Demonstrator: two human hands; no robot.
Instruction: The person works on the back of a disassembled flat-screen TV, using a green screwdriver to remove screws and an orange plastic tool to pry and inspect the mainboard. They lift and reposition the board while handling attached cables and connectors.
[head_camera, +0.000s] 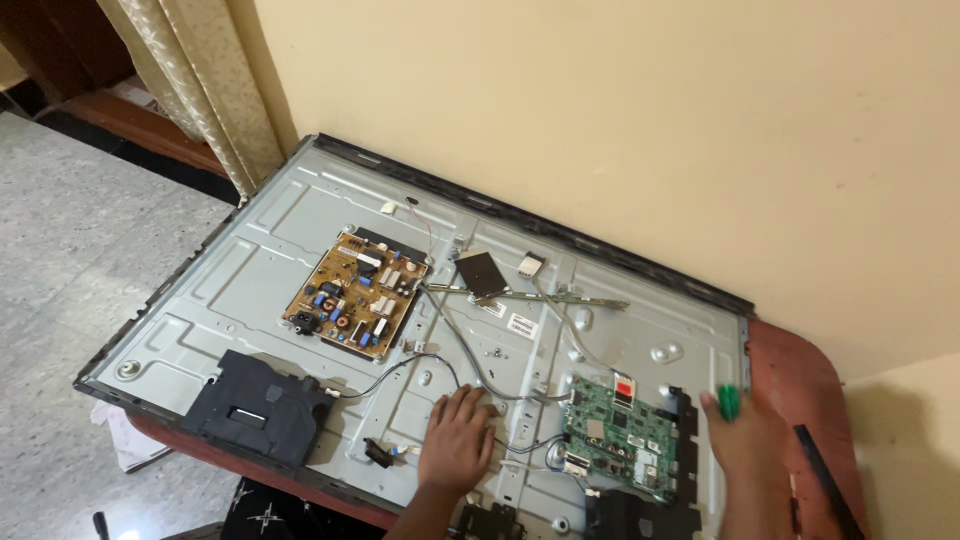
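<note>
A flat-screen television (300, 215) is lying face down on a red-brown table (810, 375), its back cover off and the grey metal rear panel exposed, with the top edge running along the cream wall (650, 110) from 11 to 3 o'clock. The left hand (458, 440) is resting palm-down on the panel at about 6 o'clock, fingers spread and lying flat, gripping nothing; its fingertips are touching or lying just beside the grey cables (470, 350) that are running from the brown power board (357, 295) at centre toward the green main board (622, 435) at about 5 o'clock. The right hand (748, 440) is closing around a green-handled tool (729, 402), probably a screwdriver, at about 4 o'clock, just beside the right edge of the main board; the working tip is hidden, so I cannot tell whether it is seated on anything. A black speaker box (258, 405) is sitting at 8 o'clock. Judgement: the work in hand appears to be at the board-and-cable stage, with both boards still sitting in place and the cables still routed. The next move would call for bringing the tool tip squarely onto a fastener near the main board while the left hand is steadying the panel and keeping the thin cables out of the way.
</note>
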